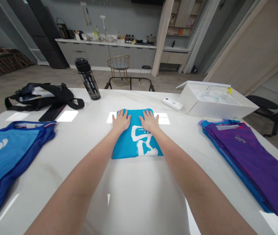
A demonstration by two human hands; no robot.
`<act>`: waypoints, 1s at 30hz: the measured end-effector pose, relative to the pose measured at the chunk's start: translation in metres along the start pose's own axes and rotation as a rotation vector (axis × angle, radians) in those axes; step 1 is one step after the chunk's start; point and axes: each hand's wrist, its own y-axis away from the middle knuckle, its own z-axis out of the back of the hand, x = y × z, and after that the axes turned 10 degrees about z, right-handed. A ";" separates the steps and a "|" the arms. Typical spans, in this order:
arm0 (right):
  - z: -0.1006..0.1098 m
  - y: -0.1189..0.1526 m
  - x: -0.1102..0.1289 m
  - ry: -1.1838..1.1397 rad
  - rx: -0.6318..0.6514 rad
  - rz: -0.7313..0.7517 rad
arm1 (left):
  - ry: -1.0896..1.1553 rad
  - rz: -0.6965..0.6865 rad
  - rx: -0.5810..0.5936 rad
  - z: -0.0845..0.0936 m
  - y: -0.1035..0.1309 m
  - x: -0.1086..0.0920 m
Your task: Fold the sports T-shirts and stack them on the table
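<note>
A folded turquoise cloth with a white printed design lies flat at the middle of the white table. My left hand rests palm down on its upper left part, fingers spread and pointing away from me. On the upper right part lies my right hand, also flat with its fingers apart, beside the top of the white print. Neither hand grips anything.
Blue garments lie at the left, and purple and blue ones at the right. Farther back are a black bag, a phone, a dark bottle, a white device and an open white box.
</note>
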 end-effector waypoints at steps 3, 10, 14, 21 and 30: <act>0.006 0.003 -0.011 -0.017 0.007 -0.079 | 0.002 0.074 0.000 0.009 -0.001 0.011; 0.013 0.028 0.007 0.048 -0.133 0.110 | -0.034 -0.336 -0.175 0.014 0.043 -0.014; 0.006 0.049 0.024 0.028 -0.031 0.293 | -0.035 -0.330 0.001 0.002 0.068 -0.025; 0.003 0.066 0.009 0.047 -0.002 0.067 | -0.086 -0.192 -0.078 -0.008 0.079 -0.008; 0.012 0.093 0.012 0.129 -0.135 0.047 | -0.083 -0.245 -0.207 -0.005 0.101 -0.005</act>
